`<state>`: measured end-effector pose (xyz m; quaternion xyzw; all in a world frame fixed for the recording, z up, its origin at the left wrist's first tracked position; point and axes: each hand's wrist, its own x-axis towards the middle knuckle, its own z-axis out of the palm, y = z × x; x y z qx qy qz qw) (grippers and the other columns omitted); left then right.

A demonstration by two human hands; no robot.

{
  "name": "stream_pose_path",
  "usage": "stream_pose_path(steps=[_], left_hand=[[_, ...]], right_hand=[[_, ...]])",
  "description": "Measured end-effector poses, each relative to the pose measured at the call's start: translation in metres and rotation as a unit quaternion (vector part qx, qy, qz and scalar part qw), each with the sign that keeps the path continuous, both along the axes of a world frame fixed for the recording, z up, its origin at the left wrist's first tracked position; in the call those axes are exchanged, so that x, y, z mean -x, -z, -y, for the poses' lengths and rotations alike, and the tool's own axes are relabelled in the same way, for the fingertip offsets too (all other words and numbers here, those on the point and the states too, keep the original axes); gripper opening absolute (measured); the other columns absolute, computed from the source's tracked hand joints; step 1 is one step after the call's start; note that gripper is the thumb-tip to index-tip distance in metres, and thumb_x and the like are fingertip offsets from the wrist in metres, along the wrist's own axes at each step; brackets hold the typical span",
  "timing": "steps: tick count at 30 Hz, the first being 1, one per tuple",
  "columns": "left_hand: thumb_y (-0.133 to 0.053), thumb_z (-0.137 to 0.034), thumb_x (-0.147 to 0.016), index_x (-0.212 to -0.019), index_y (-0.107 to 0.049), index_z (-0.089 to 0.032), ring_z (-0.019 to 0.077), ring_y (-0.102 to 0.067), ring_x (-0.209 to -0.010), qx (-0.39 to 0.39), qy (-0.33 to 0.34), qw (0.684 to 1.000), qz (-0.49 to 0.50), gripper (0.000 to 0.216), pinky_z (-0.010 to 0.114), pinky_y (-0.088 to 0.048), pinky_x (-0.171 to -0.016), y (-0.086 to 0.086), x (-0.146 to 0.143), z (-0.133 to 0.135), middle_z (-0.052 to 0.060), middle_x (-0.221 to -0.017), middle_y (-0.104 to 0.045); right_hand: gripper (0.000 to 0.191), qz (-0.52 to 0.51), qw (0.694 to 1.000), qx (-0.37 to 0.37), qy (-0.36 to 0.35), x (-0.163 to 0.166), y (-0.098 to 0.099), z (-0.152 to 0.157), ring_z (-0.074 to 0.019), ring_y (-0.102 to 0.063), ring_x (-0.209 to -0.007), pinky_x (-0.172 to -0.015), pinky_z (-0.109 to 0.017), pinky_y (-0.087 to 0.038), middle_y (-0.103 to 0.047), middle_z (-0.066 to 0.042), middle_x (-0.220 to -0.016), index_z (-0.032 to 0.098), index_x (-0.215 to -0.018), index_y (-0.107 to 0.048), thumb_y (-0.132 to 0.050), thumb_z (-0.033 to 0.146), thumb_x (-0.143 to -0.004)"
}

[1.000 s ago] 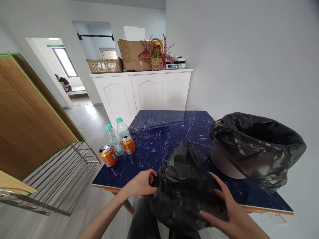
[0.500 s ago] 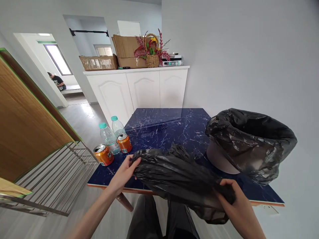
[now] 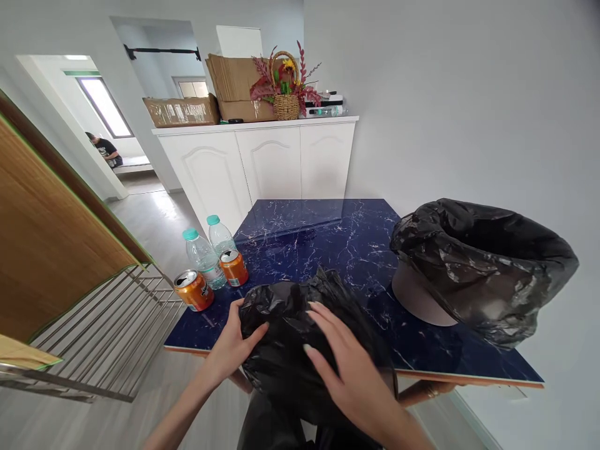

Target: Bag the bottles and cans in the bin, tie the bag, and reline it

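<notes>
A crumpled black plastic bag [image 3: 285, 375] hangs over the near edge of the table, partly resting on its top. My left hand [image 3: 237, 344] grips the bag's left side, thumb on top and the other fingers mostly behind the plastic. Across the bag's right part lies my right hand [image 3: 347, 369], fingers stretched and spread, touching the plastic from above. To the right stands a light-coloured bin [image 3: 415, 297] lined with another black bag [image 3: 482, 275], its mouth wide and folded over the rim.
Two orange cans [image 3: 194, 290] and two clear bottles [image 3: 201, 255] with teal caps stand at the left of the blue marbled table [image 3: 300, 244]. A metal rack [image 3: 117, 337] is at the left. Behind are a white cabinet [image 3: 276, 162], cardboard boxes [image 3: 180, 112] and a person [image 3: 105, 150].
My right hand has moved left and inward, from holding the bag's right end to lying on top of it. The stretched-out bag is now bunched together between my hands.
</notes>
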<state>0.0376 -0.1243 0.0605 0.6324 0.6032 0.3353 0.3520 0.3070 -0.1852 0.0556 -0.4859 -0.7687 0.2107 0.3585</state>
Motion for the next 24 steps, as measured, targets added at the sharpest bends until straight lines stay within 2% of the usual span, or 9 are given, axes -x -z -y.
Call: stream_pose_path(steps=[3, 7, 10, 14, 16, 19, 21, 23, 24], left_hand=[[-0.066, -0.058, -0.09, -0.125, -0.044, -0.026, 0.0285, -0.073, -0.116, -0.022, -0.01, 1.0, 0.009, 0.052, 0.045, -0.059, -0.101, -0.004, -0.006, 0.0, 0.007, -0.122, -0.073], [-0.067, -0.061, -0.085, -0.117, -0.049, -0.026, 0.03, -0.073, -0.115, -0.031, -0.069, 0.997, 0.012, 0.051, 0.043, -0.061, -0.095, 0.004, 0.025, -0.008, 0.009, -0.117, -0.074], [-0.065, -0.061, -0.082, -0.112, -0.051, -0.026, 0.0329, -0.072, -0.121, -0.05, -0.123, 0.991, -0.02, 0.049, 0.043, -0.062, -0.09, 0.024, 0.063, -0.013, 0.012, -0.121, -0.072], [-0.061, -0.055, -0.086, -0.114, -0.051, -0.026, 0.0327, -0.077, -0.109, -0.095, -0.157, 0.977, -0.11, 0.042, 0.044, -0.062, -0.084, 0.044, 0.09, -0.008, 0.009, -0.112, -0.074], [-0.059, -0.053, -0.091, -0.121, -0.052, -0.023, 0.033, -0.077, -0.101, -0.148, -0.149, 0.962, -0.173, 0.043, 0.048, -0.063, -0.084, 0.043, 0.087, 0.0, 0.01, -0.107, -0.073], [-0.058, -0.044, -0.1, -0.134, -0.056, -0.018, 0.0364, -0.07, -0.119, -0.301, -0.116, 0.902, -0.289, 0.042, 0.057, -0.057, -0.102, 0.03, 0.072, 0.015, 0.019, -0.129, -0.067], [-0.056, -0.033, -0.105, -0.144, -0.056, -0.021, 0.0345, -0.059, -0.139, -0.356, -0.016, 0.869, -0.344, 0.041, 0.055, -0.05, -0.115, 0.022, 0.062, 0.022, 0.019, -0.149, -0.06], [-0.052, -0.029, -0.109, -0.157, -0.047, -0.026, 0.0292, -0.051, -0.149, -0.344, 0.11, 0.854, -0.375, 0.049, 0.048, -0.047, -0.12, 0.022, 0.055, 0.023, 0.012, -0.159, -0.057], [-0.052, -0.031, -0.11, -0.163, -0.041, -0.027, 0.0277, -0.048, -0.153, -0.329, 0.156, 0.846, -0.388, 0.054, 0.047, -0.046, -0.122, 0.025, 0.054, 0.021, 0.01, -0.162, -0.055]], right_hand=[[0.067, 0.072, 0.995, 0.044, -0.062, 0.031, 0.018, -0.04, -0.0269, -0.026, -0.165, -0.135, -0.054, -0.027, -0.028, -0.009, -0.178, 0.019, -0.171, -0.03, -0.03, 0.055, -0.114], [0.08, 0.182, 0.982, 0.055, -0.001, 0.032, 0.052, -0.085, -0.0325, -0.019, -0.166, -0.136, -0.059, -0.012, -0.024, -0.016, -0.177, 0.01, -0.17, -0.031, -0.017, 0.063, -0.112], [0.082, 0.215, 0.974, 0.044, 0.063, 0.014, 0.066, -0.108, -0.0339, -0.02, -0.166, -0.135, -0.058, -0.013, -0.027, -0.016, -0.177, 0.011, -0.17, -0.034, -0.013, 0.065, -0.111], [0.083, 0.23, 0.965, 0.075, 0.103, -0.003, 0.063, -0.124, -0.0363, -0.02, -0.165, -0.134, -0.057, -0.018, -0.025, -0.018, -0.177, 0.009, -0.17, -0.032, -0.02, 0.066, -0.111], [0.081, 0.225, 0.967, 0.069, 0.097, 0.0, 0.053, -0.117, -0.0367, -0.017, -0.166, -0.135, -0.057, -0.019, -0.022, -0.018, -0.178, 0.009, -0.17, -0.032, -0.027, 0.064, -0.111], [0.071, 0.201, 0.979, 0.005, 0.024, 0.012, 0.035, -0.081, -0.0329, -0.013, -0.167, -0.136, -0.055, -0.02, -0.02, -0.013, -0.179, 0.015, -0.169, -0.036, -0.035, 0.056, -0.112], [0.068, 0.192, 0.978, -0.038, -0.071, 0.017, 0.027, -0.047, -0.0316, -0.01, -0.168, -0.136, -0.056, -0.021, -0.014, -0.007, -0.181, 0.023, -0.172, -0.03, -0.044, 0.052, -0.111], [0.08, 0.206, 0.96, -0.052, -0.18, 0.015, 0.028, -0.018, -0.0345, -0.01, -0.167, -0.135, -0.062, -0.02, -0.009, -0.004, -0.181, 0.03, -0.174, -0.02, -0.057, 0.052, -0.106], [0.088, 0.214, 0.954, -0.046, -0.206, 0.011, 0.032, -0.007, -0.0362, -0.011, -0.167, -0.133, -0.064, -0.023, -0.009, -0.004, -0.181, 0.032, -0.174, -0.016, -0.063, 0.055, -0.103]])
